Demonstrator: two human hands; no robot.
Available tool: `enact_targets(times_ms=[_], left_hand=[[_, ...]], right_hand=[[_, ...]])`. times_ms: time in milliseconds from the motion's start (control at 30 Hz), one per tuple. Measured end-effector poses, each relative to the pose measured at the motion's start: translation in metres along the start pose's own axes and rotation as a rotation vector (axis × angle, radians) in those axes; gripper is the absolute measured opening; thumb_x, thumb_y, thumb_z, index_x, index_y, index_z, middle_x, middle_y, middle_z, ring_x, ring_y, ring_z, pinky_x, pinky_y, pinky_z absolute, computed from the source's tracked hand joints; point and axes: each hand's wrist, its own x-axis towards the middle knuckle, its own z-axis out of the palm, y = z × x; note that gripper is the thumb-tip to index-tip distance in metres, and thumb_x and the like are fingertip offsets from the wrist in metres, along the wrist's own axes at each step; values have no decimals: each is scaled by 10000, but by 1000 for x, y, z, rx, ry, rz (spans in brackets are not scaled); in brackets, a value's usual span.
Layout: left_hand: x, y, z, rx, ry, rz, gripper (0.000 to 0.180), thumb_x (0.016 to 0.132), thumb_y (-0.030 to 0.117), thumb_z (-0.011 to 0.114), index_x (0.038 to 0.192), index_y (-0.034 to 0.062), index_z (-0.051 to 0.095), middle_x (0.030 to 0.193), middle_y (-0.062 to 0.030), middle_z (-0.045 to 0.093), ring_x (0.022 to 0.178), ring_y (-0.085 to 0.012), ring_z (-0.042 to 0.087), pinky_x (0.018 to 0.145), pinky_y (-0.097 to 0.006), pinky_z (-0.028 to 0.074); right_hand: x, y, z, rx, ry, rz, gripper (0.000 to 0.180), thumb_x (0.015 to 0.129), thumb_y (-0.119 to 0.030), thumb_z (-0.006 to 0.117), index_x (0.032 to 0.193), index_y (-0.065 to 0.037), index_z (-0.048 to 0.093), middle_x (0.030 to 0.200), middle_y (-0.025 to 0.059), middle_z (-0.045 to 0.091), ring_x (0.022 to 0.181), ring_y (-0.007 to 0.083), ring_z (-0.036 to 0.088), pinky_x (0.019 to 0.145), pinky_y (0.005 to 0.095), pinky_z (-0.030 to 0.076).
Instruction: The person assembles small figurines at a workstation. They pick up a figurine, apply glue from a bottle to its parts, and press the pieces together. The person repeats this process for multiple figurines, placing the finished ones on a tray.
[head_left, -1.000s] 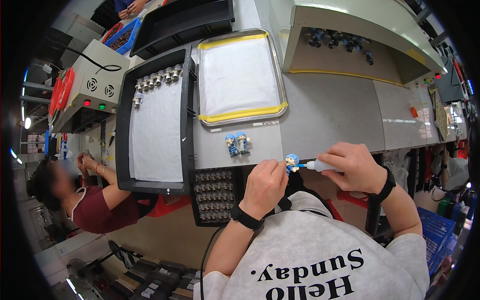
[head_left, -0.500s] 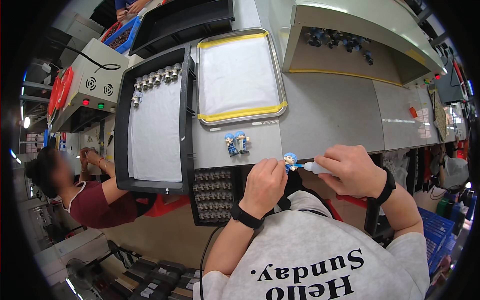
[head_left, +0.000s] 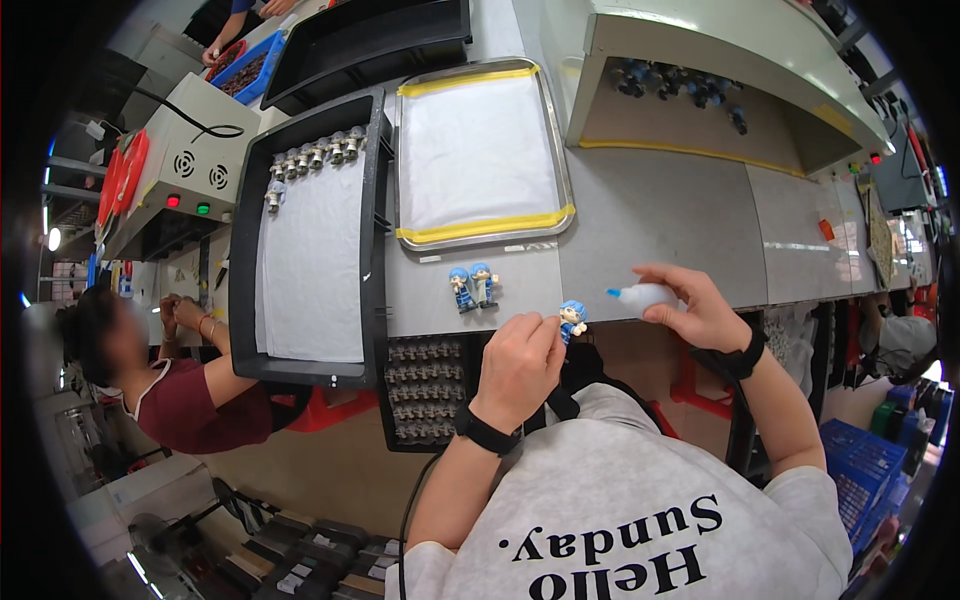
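Between the fingertips of my left hand (head_left: 521,368) is a small blue-haired figurine (head_left: 572,318), held upright just off the table's near edge. My right hand (head_left: 697,305) is wrapped round a white squeeze bottle (head_left: 647,298) with a blue tip. The bottle's tip points left and is apart from the figurine. On the table ahead of my left hand, two more blue-haired figurines (head_left: 473,287) lie side by side. How my left fingers grip the figurine's lower part is hidden.
Left stands a black tray (head_left: 376,300) with a white liner and several figures. A metal tray (head_left: 572,190) edged with yellow tape lies ahead. A machine with an opening (head_left: 700,60) holding several figures is far right. A co-worker (head_left: 200,400) sits at left.
My right hand has drawn the bottle up and away from the figurine, so its tip no longer touches it. My left hand has shifted slightly left with the figurine.
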Motion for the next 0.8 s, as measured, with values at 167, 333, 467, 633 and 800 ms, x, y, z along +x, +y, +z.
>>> enact_targets(times_ms=[167,333,467,633,800], left_hand=[[0,1,-3,-25,38,-23,129,717,-51,620,840,-23,643,647,-107,523,560,-265,528,510,-347,428],[0,4,-4,-31,79,-36,137,726,-50,619,859,-32,646,650,-113,527,558,-265,527,507,-341,424],[-3,5,-1,-41,93,-61,149,731,-52,618,877,-36,644,646,-113,520,551,-259,521,504,-335,420],[-3,6,5,-55,110,-53,162,724,-50,623,884,-29,632,655,-109,505,580,-265,523,524,-349,430],[-6,7,5,-21,118,-62,163,723,-40,626,884,-16,629,664,-104,500,604,-269,532,538,-359,438]], right_hand=[[26,81,10,356,300,100,346,814,32,626,1149,10,540,1098,62,586,1042,137,538,910,282,431],[47,117,12,274,454,151,336,805,31,628,1121,-6,519,1098,73,582,1069,175,545,934,297,436],[50,138,15,280,470,141,361,793,46,616,1129,-16,499,1105,78,567,1082,186,537,951,318,435],[45,133,19,318,559,10,472,751,52,618,1177,-34,434,1166,90,504,1085,209,528,955,340,419],[6,61,46,-97,702,-273,498,667,22,652,1128,-42,474,1141,118,518,1051,264,540,915,363,420]])
